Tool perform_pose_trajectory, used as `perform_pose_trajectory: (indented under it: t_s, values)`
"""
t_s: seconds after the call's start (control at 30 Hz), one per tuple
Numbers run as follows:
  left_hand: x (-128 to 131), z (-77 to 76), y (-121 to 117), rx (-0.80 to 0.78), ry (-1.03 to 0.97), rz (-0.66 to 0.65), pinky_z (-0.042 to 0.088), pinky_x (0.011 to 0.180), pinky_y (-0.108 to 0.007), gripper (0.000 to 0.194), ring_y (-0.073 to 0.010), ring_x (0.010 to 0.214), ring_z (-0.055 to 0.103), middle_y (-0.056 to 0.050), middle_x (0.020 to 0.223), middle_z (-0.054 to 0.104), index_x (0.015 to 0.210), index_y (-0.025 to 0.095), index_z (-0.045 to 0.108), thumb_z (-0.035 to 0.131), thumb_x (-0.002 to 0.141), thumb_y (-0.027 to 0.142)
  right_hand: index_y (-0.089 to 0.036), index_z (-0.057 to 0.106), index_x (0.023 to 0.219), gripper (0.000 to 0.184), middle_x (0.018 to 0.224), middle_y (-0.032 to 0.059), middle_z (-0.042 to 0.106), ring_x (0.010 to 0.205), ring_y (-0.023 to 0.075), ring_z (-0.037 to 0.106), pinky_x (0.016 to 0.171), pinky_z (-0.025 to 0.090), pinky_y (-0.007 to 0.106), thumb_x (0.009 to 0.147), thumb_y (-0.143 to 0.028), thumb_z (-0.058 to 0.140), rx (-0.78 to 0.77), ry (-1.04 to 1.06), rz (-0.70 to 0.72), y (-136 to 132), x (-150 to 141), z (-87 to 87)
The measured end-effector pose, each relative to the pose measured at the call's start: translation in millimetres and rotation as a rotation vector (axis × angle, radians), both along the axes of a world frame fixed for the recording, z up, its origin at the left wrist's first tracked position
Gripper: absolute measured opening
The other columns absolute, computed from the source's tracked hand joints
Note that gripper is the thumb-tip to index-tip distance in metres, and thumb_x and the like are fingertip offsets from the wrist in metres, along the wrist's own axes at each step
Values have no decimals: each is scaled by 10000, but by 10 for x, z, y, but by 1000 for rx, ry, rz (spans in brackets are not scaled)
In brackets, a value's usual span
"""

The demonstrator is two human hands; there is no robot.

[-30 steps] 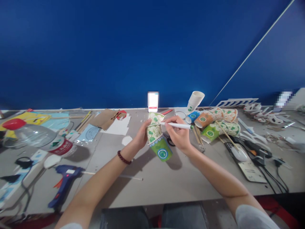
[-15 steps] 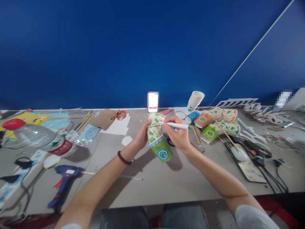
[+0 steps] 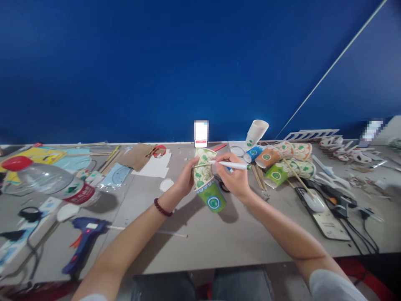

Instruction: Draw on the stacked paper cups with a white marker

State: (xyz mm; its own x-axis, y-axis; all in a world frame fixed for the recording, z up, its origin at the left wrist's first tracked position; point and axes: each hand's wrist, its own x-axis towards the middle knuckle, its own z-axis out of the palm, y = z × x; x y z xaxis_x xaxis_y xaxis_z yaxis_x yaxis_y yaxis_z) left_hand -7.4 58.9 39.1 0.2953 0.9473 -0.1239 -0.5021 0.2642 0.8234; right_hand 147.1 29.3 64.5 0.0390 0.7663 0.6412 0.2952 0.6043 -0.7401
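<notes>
My left hand [image 3: 187, 177] is closed around a joined column of patterned paper cups [image 3: 203, 177], with a green cup [image 3: 213, 198] at the lower end. The column is tilted above the table, its lower end toward me. In my right hand [image 3: 234, 177] is a white marker [image 3: 233, 165] with a green end, gripped like a pen. Its tip is at the cups, by the rim in the upper part of the column; whether it touches them I cannot tell. Scissors [image 3: 223, 186] are partly hidden behind my right hand.
To the right lie more joined paper cups [image 3: 277, 173], a stack of white cups [image 3: 257, 131], wooden sticks [image 3: 259, 176] and a mouse [image 3: 314, 202] on a tablet-like board. On the left are a plastic bottle [image 3: 56, 179], a blue glue gun [image 3: 86, 238] and a power strip [image 3: 31, 234]. A phone [image 3: 201, 133] stands at the wall.
Almost nothing differs. The marker and my right hand have shifted very slightly to the left, while my left hand keeps its hold on the cups.
</notes>
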Motion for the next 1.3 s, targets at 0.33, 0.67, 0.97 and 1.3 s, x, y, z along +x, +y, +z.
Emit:
perform_pose_trajectory:
  t_s: [0.33, 0.67, 0.97, 1.3]
  values:
    - [10, 18, 8, -29, 0, 17, 492, 836, -354, 408, -267, 916, 679, -89, 923, 750, 952, 131, 712, 681, 736, 476, -228, 592, 809, 93, 814, 13, 679, 838, 196, 662, 802, 517, 361, 810, -135, 589, -9, -32, 11, 3, 10, -6]
    - [-4, 14, -2, -14, -1, -24, 484, 839, -357, 429, -270, 934, 675, -98, 984, 746, 1007, 134, 716, 653, 772, 488, -241, 581, 843, 75, 882, 24, 684, 924, 209, 676, 869, 510, 397, 831, -169, 597, 45, 44, -20, -8, 27, 64]
    - [-2, 14, -1, -21, 2, -14, 484, 840, -354, 424, -262, 929, 675, -88, 970, 747, 982, 145, 715, 673, 752, 499, -238, 594, 842, 84, 825, 22, 682, 1053, 233, 668, 886, 508, 388, 830, -155, 605, 16, 19, 15, -7, 23, 57]
    - [4, 40, -15, -9, -5, 0, 488, 831, -346, 417, -260, 940, 670, -87, 975, 746, 1004, 140, 712, 665, 756, 471, -240, 584, 826, 99, 808, 15, 681, 1060, 245, 679, 863, 515, 377, 817, -142, 594, 26, -1, -16, -11, 11, 64]
